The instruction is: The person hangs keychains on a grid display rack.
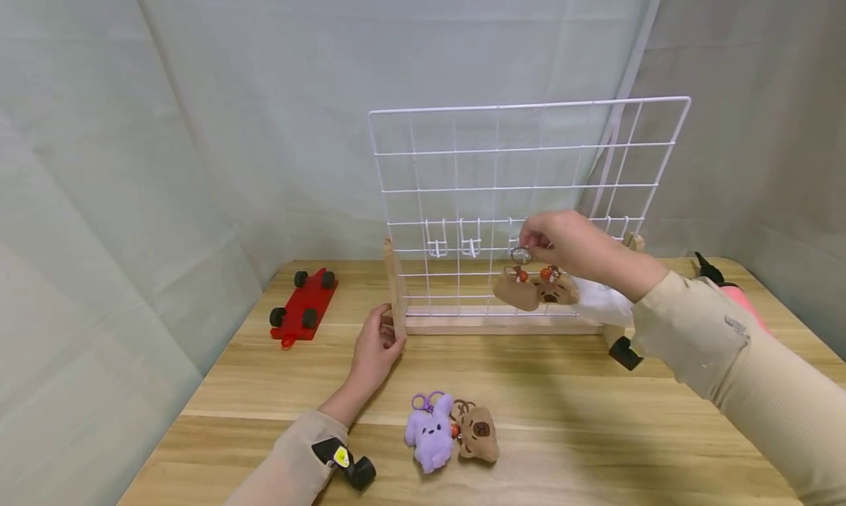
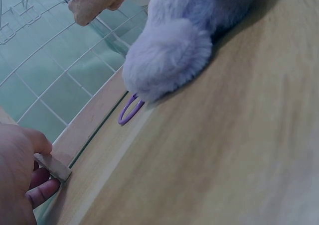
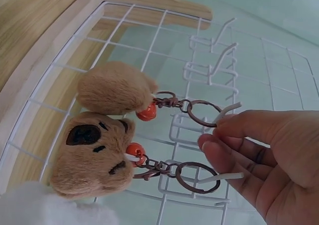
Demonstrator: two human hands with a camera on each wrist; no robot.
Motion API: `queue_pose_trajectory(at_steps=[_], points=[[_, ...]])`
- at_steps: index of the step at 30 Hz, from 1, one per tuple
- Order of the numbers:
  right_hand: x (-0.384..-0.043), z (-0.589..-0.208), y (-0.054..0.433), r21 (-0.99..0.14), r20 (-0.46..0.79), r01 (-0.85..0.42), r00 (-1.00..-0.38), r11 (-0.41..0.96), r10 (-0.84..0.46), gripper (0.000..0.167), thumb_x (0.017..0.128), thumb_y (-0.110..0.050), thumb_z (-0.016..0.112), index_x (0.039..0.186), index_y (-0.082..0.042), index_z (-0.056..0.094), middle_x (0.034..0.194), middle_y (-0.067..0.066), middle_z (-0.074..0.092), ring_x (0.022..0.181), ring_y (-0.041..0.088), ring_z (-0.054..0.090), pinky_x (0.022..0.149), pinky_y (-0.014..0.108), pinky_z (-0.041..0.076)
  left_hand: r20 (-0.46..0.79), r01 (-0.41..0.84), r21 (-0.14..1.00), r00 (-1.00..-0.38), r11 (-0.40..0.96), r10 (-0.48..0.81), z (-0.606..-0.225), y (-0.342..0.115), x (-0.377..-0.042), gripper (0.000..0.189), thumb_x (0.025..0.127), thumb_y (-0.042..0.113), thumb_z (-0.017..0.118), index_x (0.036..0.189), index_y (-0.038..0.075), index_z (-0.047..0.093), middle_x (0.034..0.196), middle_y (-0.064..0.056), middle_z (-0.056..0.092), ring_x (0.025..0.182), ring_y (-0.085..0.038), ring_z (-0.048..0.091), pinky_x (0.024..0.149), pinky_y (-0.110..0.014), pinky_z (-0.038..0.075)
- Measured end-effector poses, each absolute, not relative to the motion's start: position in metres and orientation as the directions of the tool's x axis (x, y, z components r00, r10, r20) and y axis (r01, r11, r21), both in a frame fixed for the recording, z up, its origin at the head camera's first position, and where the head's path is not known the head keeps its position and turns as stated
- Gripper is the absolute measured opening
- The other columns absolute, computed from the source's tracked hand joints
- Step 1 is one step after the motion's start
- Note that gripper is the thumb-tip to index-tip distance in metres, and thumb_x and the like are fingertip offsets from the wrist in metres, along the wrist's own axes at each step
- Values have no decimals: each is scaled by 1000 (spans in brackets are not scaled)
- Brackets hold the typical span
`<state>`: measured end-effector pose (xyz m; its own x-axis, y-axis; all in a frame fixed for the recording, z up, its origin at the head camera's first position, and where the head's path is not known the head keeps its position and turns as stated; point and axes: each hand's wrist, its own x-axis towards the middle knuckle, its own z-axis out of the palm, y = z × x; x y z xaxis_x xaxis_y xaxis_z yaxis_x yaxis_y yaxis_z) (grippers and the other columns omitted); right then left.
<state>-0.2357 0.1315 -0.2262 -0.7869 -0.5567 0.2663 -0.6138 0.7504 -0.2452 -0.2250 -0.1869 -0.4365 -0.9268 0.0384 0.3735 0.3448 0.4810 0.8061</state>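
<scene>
My right hand (image 1: 575, 245) pinches the metal ring of a brown plush keychain (image 3: 114, 88) between thumb and fingers, right at a white hook (image 3: 232, 108) on the wire grid (image 1: 496, 151). Beside it, a second brown plush keychain (image 3: 92, 158) with a dark muzzle hangs from the neighbouring hook by its ring (image 3: 198, 177). Both carry orange bells. Left of them in the head view are two bare hooks (image 1: 471, 245). Low at the grid's left end, my left hand (image 1: 373, 352) grips the wooden stand (image 1: 396, 289), thumb in front.
On the table near me lie a purple plush keychain (image 1: 432, 436) and another brown one (image 1: 480, 434). A red wheeled toy chassis (image 1: 305, 308) is at left. Something white and fluffy (image 1: 603, 300) hangs at the grid's right, and a pink-and-black object (image 1: 740, 300) lies behind my right arm.
</scene>
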Motion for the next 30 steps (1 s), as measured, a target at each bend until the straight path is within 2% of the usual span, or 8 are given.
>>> queue_pose_trajectory(at_steps=[8, 14, 19, 30], points=[[-231, -223, 133, -287, 282, -607, -793, 741, -540, 10, 87, 2, 62, 95, -3, 66, 89, 8, 69, 85, 21, 64, 77, 37, 56, 373, 344, 807, -927, 480, 36, -438, -187, -225, 57, 81, -7, 67, 132, -3, 42, 104, -22, 59, 82, -24, 60, 66, -18, 53], [-224, -220, 136, -287, 332, -602, -792, 745, -513, 19, 89, -3, 62, 108, -3, 64, 89, 6, 70, 86, 20, 65, 77, 38, 55, 379, 348, 805, -925, 480, 36, -437, -187, -226, 57, 81, -7, 67, 132, -4, 42, 104, -22, 60, 82, -23, 60, 65, -18, 53], [-216, -219, 137, -288, 383, -630, -766, 721, -516, 24, 89, -3, 62, 114, -4, 62, 89, 3, 68, 85, 17, 64, 77, 38, 56, 375, 347, 809, -926, 475, 37, -437, -187, -226, 57, 81, -7, 67, 133, -4, 42, 104, -22, 59, 83, -24, 60, 66, -18, 54], [-188, -233, 130, -279, 495, -709, -684, 647, -536, 29, 85, -3, 69, 113, -9, 65, 86, -2, 67, 80, 9, 63, 67, 29, 55, 380, 348, 801, -924, 486, 35, -438, -187, -226, 57, 81, -7, 67, 132, -3, 42, 104, -22, 60, 82, -24, 60, 66, -18, 53]])
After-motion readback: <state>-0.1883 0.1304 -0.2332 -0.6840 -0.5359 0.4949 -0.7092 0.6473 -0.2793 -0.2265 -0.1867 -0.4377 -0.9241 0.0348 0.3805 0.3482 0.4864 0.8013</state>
